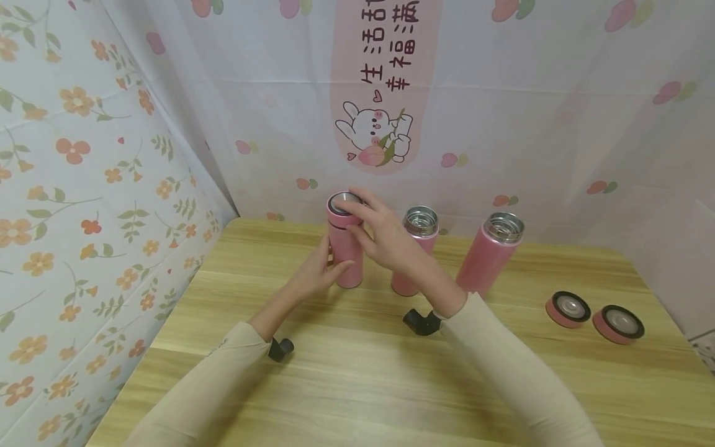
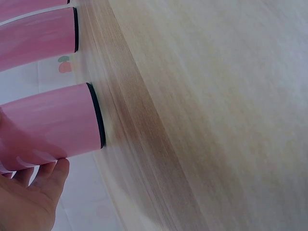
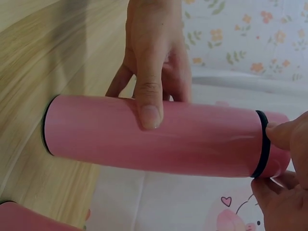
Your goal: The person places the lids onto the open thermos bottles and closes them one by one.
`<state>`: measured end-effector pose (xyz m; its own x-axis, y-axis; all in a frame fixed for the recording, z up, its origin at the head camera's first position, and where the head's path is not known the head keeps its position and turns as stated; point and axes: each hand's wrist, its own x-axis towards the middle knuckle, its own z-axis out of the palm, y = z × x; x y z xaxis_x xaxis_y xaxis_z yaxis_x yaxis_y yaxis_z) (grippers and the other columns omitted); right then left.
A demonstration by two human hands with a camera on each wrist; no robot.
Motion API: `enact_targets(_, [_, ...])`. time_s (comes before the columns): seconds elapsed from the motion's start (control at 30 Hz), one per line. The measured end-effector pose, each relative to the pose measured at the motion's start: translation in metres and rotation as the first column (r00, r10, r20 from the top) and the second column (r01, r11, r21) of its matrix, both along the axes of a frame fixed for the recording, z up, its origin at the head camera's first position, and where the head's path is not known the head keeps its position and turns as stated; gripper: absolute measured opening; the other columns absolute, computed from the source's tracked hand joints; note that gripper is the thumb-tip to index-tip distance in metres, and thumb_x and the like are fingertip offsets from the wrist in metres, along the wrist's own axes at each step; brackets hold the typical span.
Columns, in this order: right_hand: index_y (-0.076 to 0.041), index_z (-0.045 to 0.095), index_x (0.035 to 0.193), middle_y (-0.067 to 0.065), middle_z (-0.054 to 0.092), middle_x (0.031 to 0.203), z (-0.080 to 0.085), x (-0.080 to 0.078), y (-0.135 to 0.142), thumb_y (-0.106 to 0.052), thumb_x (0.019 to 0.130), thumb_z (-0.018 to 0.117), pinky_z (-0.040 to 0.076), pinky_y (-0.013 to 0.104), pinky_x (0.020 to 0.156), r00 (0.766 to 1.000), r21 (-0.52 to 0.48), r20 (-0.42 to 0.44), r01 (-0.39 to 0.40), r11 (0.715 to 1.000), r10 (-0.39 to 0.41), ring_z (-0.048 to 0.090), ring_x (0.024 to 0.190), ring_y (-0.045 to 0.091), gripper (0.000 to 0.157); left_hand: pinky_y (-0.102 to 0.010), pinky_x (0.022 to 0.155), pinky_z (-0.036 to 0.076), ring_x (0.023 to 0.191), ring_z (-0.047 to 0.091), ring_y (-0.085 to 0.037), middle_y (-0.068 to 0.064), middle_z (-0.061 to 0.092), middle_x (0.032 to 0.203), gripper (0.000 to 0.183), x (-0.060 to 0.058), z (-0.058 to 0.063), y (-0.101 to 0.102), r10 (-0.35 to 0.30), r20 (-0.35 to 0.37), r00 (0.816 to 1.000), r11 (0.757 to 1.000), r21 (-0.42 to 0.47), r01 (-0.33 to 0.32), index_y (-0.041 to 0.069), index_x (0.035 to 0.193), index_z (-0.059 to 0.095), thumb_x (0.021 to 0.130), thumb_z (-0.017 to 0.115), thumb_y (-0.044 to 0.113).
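A pink thermos bottle (image 1: 350, 264) stands upright near the back of the table. My left hand (image 1: 317, 271) grips its body from the left, with the thumb (image 3: 151, 115) lying across the front. At the top, my right hand (image 1: 386, 234) holds the pink lid (image 3: 277, 156), fingers and thumb around its rim. A black ring separates lid and body. In the left wrist view, the bottle's black-edged base (image 2: 96, 115) meets the wooden surface. Two more pink bottles stand to the right without lids: one (image 1: 403, 282) partly behind my right forearm, another (image 1: 485, 264) farther right.
Two pink-and-black lids, one nearer (image 1: 568, 309) and one farther right (image 1: 619, 324), lie on the right of the wooden table (image 1: 346, 385). A printed curtain (image 1: 268, 124) hangs behind the table, and a floral cloth (image 1: 84, 205) hangs at left. Black wrist-camera pieces (image 1: 422, 322) show at both cuffs.
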<state>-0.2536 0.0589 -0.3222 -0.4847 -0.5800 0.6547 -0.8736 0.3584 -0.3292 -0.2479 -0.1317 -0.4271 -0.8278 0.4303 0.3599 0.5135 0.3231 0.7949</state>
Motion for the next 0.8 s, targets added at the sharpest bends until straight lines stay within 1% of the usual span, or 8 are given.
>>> enact_targets(0.13, [-0.01, 0.057, 0.127, 0.014, 0.042, 0.134, 0.001, 0.002, -0.001, -0.001, 0.085, 0.067, 0.042, 0.035, 0.093, 1.0, -0.039, -0.01, 0.004, 0.999, -0.004, 0.044, 0.119, 0.025, 0.045, -0.037, 0.09, 0.045, 0.121, 0.044, -0.022, -0.006, 0.037, 0.139, 0.073, 0.002, 0.002, 0.001, -0.013, 0.013, 1.0, 1.0, 0.02, 0.013, 0.018, 0.146, 0.01, 0.092, 0.06, 0.019])
enact_targets(0.2, [-0.01, 0.058, 0.126, 0.014, 0.042, 0.133, 0.0, 0.003, -0.001, -0.002, 0.084, 0.068, 0.042, 0.034, 0.092, 1.0, -0.055, -0.007, 0.014, 0.998, -0.014, 0.045, 0.117, 0.025, 0.044, -0.04, 0.089, 0.045, 0.121, 0.044, -0.026, -0.01, 0.037, 0.138, 0.074, 0.006, 0.007, 0.002, -0.024, 0.01, 1.0, 0.999, 0.035, 0.023, 0.014, 0.146, 0.01, 0.092, 0.06, 0.014])
enact_targets(0.3, [-0.011, 0.059, 0.125, 0.015, 0.043, 0.131, 0.0, 0.006, -0.003, -0.002, 0.084, 0.069, 0.043, 0.033, 0.09, 0.999, -0.064, -0.001, 0.039, 0.997, -0.039, 0.045, 0.116, 0.024, 0.043, -0.042, 0.089, 0.045, 0.121, 0.044, -0.029, -0.014, 0.037, 0.138, 0.073, 0.014, 0.018, 0.004, -0.037, 0.022, 0.999, 0.998, 0.05, 0.036, 0.01, 0.146, 0.01, 0.092, 0.06, 0.009])
enact_targets(0.37, [-0.011, 0.06, 0.125, 0.016, 0.043, 0.131, 0.0, 0.007, -0.004, -0.002, 0.083, 0.069, 0.045, 0.032, 0.088, 0.998, -0.067, 0.001, 0.057, 0.996, -0.057, 0.046, 0.115, 0.025, 0.044, -0.042, 0.089, 0.045, 0.121, 0.044, -0.029, -0.015, 0.037, 0.138, 0.074, 0.018, 0.025, 0.005, -0.04, 0.029, 0.999, 0.998, 0.05, 0.038, 0.008, 0.146, 0.009, 0.092, 0.06, 0.008])
enact_targets(0.43, [-0.012, 0.06, 0.125, 0.017, 0.043, 0.13, -0.001, 0.009, -0.005, -0.002, 0.083, 0.069, 0.046, 0.03, 0.085, 0.997, -0.072, -0.001, 0.074, 0.995, -0.074, 0.046, 0.113, 0.024, 0.044, -0.041, 0.09, 0.045, 0.121, 0.044, -0.028, -0.014, 0.036, 0.139, 0.074, 0.02, 0.028, 0.005, -0.037, 0.033, 0.999, 0.999, 0.033, 0.036, 0.007, 0.146, 0.008, 0.092, 0.059, 0.007])
enact_targets(0.53, [-0.01, 0.061, 0.123, 0.017, 0.044, 0.128, -0.002, 0.009, -0.007, -0.002, 0.083, 0.069, 0.047, 0.029, 0.079, 0.996, -0.095, -0.015, 0.087, 0.992, -0.089, 0.047, 0.111, 0.025, 0.041, -0.039, 0.09, 0.044, 0.121, 0.044, -0.027, -0.013, 0.036, 0.139, 0.076, 0.022, 0.03, 0.005, -0.034, 0.031, 0.999, 0.999, 0.015, 0.033, 0.007, 0.146, 0.007, 0.092, 0.059, 0.007])
enact_targets(0.67, [-0.008, 0.063, 0.12, 0.018, 0.046, 0.123, -0.003, 0.011, -0.01, -0.001, 0.082, 0.069, 0.046, 0.029, 0.077, 0.994, -0.131, -0.039, 0.095, 0.987, -0.101, 0.047, 0.106, 0.024, 0.038, -0.039, 0.09, 0.045, 0.12, 0.045, -0.027, -0.012, 0.036, 0.139, 0.077, 0.021, 0.03, 0.005, -0.035, 0.022, 0.999, 0.999, 0.016, 0.035, 0.008, 0.147, 0.005, 0.092, 0.059, 0.006])
enact_targets(0.8, [-0.011, 0.063, 0.12, 0.017, 0.045, 0.122, -0.004, 0.014, -0.012, -0.003, 0.081, 0.071, 0.045, 0.031, 0.082, 0.989, -0.129, -0.035, 0.141, 0.982, -0.146, 0.046, 0.107, 0.025, 0.04, -0.041, 0.088, 0.046, 0.118, 0.046, -0.028, -0.013, 0.038, 0.137, 0.075, 0.021, 0.03, 0.005, -0.037, 0.01, 0.999, 0.999, 0.035, 0.037, 0.007, 0.146, 0.009, 0.091, 0.06, 0.005])
